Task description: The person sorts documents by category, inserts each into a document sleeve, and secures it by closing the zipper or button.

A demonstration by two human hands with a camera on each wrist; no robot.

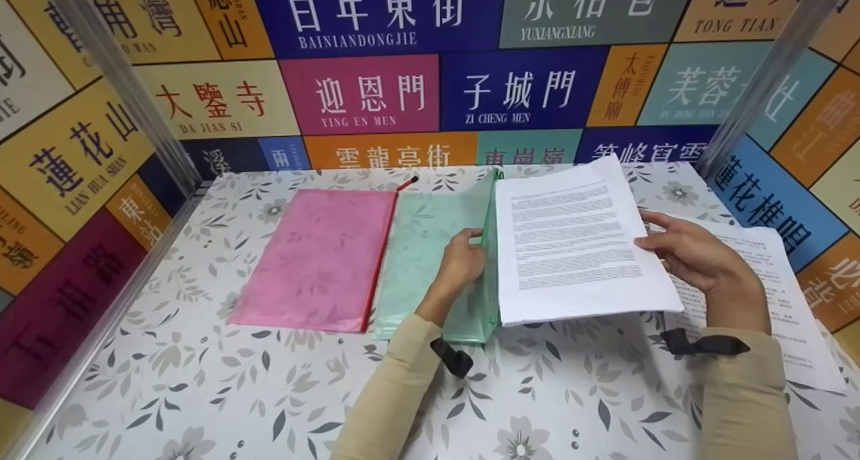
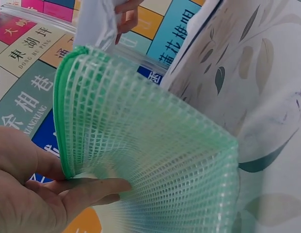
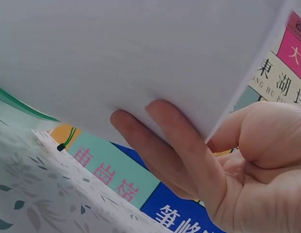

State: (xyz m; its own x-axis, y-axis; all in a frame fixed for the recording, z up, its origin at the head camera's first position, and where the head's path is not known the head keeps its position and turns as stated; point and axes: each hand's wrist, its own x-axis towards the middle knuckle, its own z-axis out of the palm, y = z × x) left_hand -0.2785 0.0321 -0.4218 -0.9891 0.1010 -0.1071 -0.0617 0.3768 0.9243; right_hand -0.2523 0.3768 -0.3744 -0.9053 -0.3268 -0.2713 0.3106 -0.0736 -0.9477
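My left hand (image 1: 463, 258) pinches the zip edge of a green mesh zip pouch (image 1: 430, 265), thumb on one side and fingers on the other; in the left wrist view the pouch (image 2: 155, 145) bows out from that grip. A stack of printed paper (image 1: 571, 238) stands tilted just right of the pouch's zip edge. My right hand (image 1: 699, 255) holds the stack by its right edge. In the right wrist view two fingers lie against the back of the paper (image 3: 116, 58), with the thumb mostly hidden beyond its edge.
A pink zip pouch (image 1: 312, 258) with a red zip lies flat left of the green one. More printed sheets (image 1: 766, 299) lie on the right, partly under my right arm. The flower-patterned table (image 1: 269, 393) meets a wall of coloured signs (image 1: 376, 97) behind.
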